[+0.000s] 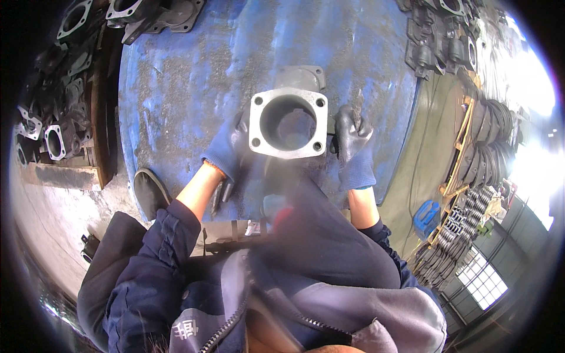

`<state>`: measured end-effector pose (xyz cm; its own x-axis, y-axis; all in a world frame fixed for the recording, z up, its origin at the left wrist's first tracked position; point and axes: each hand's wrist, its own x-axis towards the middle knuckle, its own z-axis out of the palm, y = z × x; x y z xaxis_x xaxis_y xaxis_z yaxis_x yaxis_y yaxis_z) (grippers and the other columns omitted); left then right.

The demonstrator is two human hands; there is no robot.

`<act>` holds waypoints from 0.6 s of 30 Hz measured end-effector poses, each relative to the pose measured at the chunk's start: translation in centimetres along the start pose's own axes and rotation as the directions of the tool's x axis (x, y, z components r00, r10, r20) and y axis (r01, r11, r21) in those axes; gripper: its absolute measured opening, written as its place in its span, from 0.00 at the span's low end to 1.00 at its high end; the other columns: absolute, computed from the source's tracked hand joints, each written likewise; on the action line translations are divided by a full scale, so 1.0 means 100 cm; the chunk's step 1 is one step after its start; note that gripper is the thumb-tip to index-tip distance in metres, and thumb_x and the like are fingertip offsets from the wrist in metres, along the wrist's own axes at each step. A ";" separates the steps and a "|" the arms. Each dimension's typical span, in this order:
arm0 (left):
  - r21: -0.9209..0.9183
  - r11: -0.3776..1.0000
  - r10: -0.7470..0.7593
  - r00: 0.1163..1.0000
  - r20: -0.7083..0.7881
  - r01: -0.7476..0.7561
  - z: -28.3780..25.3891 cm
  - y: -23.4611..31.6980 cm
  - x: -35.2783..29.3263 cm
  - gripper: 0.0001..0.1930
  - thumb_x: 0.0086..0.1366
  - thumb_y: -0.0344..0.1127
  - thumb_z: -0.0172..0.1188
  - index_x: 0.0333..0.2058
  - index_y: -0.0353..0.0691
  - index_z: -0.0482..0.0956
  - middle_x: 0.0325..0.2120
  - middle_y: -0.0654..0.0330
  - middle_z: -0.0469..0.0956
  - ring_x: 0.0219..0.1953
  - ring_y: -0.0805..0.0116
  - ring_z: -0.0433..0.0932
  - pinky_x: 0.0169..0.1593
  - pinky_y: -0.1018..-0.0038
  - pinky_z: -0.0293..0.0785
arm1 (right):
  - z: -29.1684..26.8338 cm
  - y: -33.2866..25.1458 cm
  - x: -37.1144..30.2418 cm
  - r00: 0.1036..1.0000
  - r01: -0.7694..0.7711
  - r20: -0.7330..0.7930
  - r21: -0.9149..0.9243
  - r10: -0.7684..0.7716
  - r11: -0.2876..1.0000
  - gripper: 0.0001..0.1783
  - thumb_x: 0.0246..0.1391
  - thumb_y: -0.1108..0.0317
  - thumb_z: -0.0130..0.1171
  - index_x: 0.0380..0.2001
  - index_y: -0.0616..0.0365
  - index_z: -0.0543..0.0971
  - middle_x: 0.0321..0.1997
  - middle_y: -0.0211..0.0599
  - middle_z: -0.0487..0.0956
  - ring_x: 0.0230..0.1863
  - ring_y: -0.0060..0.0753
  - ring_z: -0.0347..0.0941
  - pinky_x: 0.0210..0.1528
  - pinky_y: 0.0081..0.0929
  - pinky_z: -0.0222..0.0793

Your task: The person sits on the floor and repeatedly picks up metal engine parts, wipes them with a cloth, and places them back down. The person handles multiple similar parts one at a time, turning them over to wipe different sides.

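I see the left hand (235, 140) and curled right hand (354, 134) flanking the metal casting (255, 122), but cannot tell either grip.

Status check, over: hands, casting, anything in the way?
Left hand beside grey casting, grip hidden; right hand curled, right of it. Casting's squarish face up, over blue table. Other castings at table's far left, apart from it.

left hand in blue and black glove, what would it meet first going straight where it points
Likely the left side of the square-flanged grey metal casting; depth is unclear, and the left hand may be touching it.
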<state>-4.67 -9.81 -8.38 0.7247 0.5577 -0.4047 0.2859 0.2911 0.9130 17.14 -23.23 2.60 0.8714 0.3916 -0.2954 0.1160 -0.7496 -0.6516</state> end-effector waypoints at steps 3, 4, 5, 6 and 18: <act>0.030 0.999 0.031 1.000 -0.001 -0.031 0.000 -0.001 0.000 0.29 0.66 0.41 0.61 0.61 0.32 0.68 0.53 0.47 0.77 0.56 0.62 0.75 0.60 0.69 0.69 | 0.002 0.002 -0.002 0.947 0.316 -0.027 -0.094 -0.320 0.944 0.14 0.64 0.60 0.59 0.39 0.63 0.80 0.25 0.27 0.76 0.25 0.17 0.68 0.25 0.23 0.65; -0.006 0.997 0.080 0.997 0.019 -0.080 0.000 -0.001 0.001 0.30 0.66 0.43 0.61 0.62 0.32 0.67 0.54 0.46 0.77 0.57 0.61 0.74 0.60 0.69 0.68 | 0.002 0.004 -0.003 0.910 0.404 -0.043 -0.119 -0.411 0.907 0.14 0.64 0.60 0.58 0.39 0.63 0.80 0.25 0.27 0.76 0.25 0.16 0.68 0.25 0.23 0.65; 0.039 0.990 0.132 0.991 -0.004 -0.132 0.001 -0.002 0.000 0.28 0.67 0.41 0.60 0.62 0.34 0.68 0.54 0.45 0.77 0.57 0.59 0.75 0.59 0.68 0.69 | 0.001 0.006 -0.003 0.914 0.398 -0.042 -0.098 -0.403 0.912 0.14 0.65 0.60 0.58 0.39 0.63 0.80 0.25 0.27 0.76 0.25 0.16 0.68 0.26 0.24 0.65; 0.064 0.996 0.061 0.998 -0.021 -0.060 0.002 -0.003 0.002 0.26 0.68 0.41 0.58 0.61 0.37 0.68 0.53 0.44 0.77 0.56 0.56 0.76 0.58 0.66 0.70 | 0.000 0.008 -0.004 0.918 0.392 -0.040 -0.076 -0.395 0.917 0.14 0.65 0.61 0.58 0.39 0.63 0.81 0.25 0.27 0.77 0.26 0.16 0.69 0.26 0.24 0.66; 0.132 0.986 0.102 0.995 0.000 -0.101 0.003 0.034 0.008 0.23 0.73 0.48 0.49 0.53 0.34 0.73 0.46 0.42 0.76 0.50 0.48 0.76 0.54 0.62 0.70 | -0.005 -0.001 -0.005 0.995 0.042 0.073 0.376 -0.074 0.926 0.12 0.65 0.62 0.59 0.39 0.61 0.80 0.31 0.27 0.80 0.30 0.16 0.71 0.30 0.22 0.68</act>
<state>-2.98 -8.59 -5.58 0.7503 0.5842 -0.3095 0.2914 0.1279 0.9480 16.96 -23.63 3.11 0.8232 0.4842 -0.2963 -0.0355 -0.4771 -0.8781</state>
